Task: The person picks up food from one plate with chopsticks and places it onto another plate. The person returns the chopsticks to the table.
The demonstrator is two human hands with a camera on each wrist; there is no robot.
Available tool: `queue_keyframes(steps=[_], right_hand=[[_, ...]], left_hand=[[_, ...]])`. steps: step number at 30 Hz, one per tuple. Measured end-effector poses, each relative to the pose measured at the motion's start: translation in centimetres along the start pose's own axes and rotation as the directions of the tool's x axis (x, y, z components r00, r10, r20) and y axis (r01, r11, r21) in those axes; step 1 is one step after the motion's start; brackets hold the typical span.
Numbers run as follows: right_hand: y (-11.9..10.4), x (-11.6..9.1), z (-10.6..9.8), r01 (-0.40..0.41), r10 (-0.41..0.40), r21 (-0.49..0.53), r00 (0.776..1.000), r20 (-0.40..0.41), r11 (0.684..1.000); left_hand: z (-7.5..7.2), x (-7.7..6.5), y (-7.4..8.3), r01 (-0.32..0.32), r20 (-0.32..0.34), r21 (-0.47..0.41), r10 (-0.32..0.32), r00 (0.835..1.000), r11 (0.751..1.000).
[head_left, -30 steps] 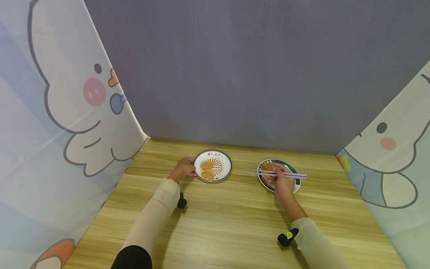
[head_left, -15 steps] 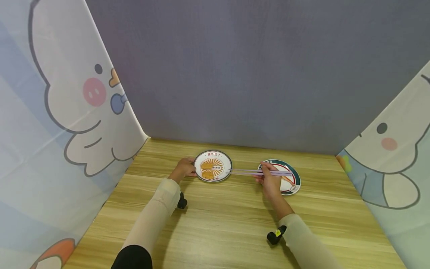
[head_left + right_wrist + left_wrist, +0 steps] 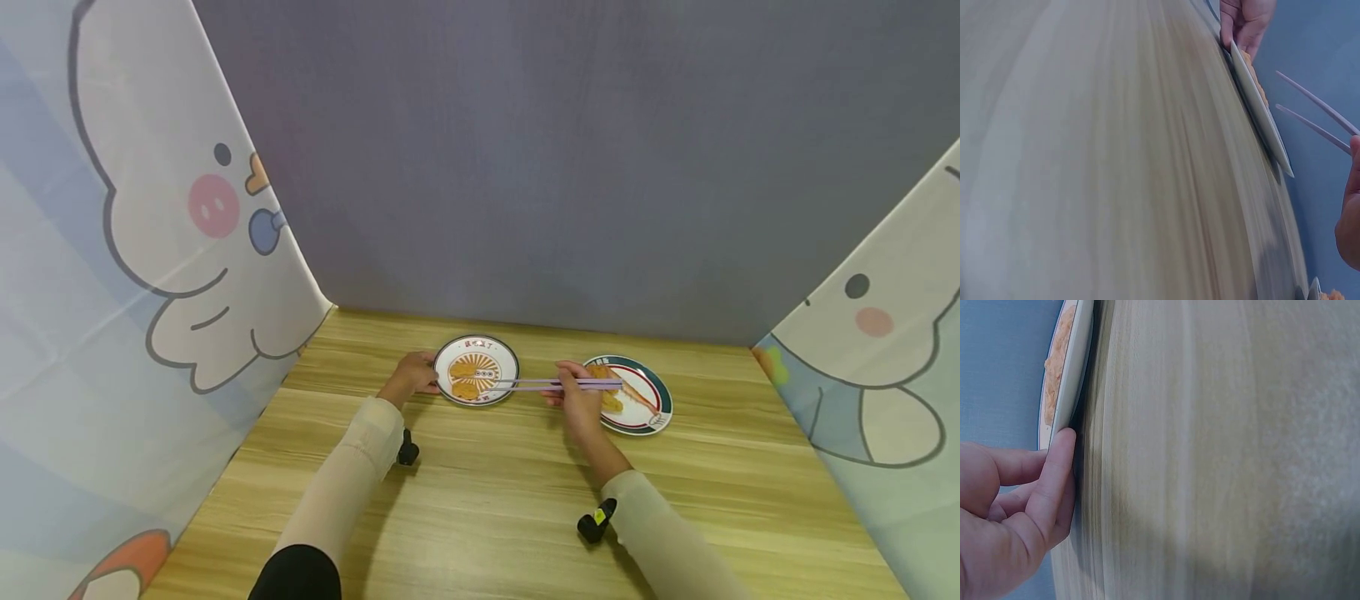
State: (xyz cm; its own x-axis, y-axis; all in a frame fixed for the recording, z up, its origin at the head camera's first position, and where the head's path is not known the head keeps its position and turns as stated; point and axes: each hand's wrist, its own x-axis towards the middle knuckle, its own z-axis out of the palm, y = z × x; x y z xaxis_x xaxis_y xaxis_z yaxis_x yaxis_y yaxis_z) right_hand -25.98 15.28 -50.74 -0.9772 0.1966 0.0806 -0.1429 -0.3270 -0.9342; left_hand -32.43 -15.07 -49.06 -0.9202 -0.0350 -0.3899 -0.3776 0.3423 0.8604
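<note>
My left hand (image 3: 412,372) pinches the rim of a white plate (image 3: 504,360) between thumb and fingers; in the left wrist view, the fingers reach under its raised edge (image 3: 1082,369). Two golden-brown breaded fried pieces (image 3: 464,390) lie on the plate's left half. My right hand (image 3: 582,408) holds a pair of pale purple chopsticks (image 3: 603,384) that point left. Their tips (image 3: 1280,74) stand apart above that plate in the right wrist view, with nothing between them.
A green-rimmed plate (image 3: 664,392) stands to the right, partly behind my right hand. It bears fried pieces (image 3: 612,403) and an orange shape, printed or real, I cannot tell. Wood-grain table (image 3: 480,492) lies in front; a grey panel (image 3: 540,167) rises behind.
My right hand has moved left from over the green-rimmed plate, bringing the chopstick tips over the white plate. More of the green-rimmed plate shows now. My left hand has stayed put.
</note>
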Motion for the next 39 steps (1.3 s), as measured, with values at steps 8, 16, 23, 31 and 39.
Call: queue_keyframes(steps=[8,16,23,31,39], right_hand=[[0.9,0.2,1.3,-0.005,0.005,-0.002,1.0,0.001,1.0],[1.9,-0.1,2.4,0.01,-0.009,-0.036,1.0,0.024,0.999],[2.3,-0.3,3.2,0.017,-0.018,0.025,1.0,0.023,1.0],[2.3,-0.5,3.6,0.012,-0.012,0.026,1.0,0.025,1.0],[2.8,-0.3,3.6,0.026,-0.026,-0.007,0.998,0.061,1.0]], left_hand=[[-0.1,0.1,0.1,-0.003,0.004,0.001,0.003,1.0,1.0],[-0.1,0.2,0.0,-0.001,0.003,0.013,0.001,1.0,1.0],[0.0,0.2,-0.1,-0.013,0.008,-0.029,0.013,1.0,0.999],[0.1,0.1,0.0,-0.016,0.008,-0.024,0.017,1.0,1.0],[0.1,0.2,0.0,-0.011,0.007,-0.019,0.012,1.0,1.0]])
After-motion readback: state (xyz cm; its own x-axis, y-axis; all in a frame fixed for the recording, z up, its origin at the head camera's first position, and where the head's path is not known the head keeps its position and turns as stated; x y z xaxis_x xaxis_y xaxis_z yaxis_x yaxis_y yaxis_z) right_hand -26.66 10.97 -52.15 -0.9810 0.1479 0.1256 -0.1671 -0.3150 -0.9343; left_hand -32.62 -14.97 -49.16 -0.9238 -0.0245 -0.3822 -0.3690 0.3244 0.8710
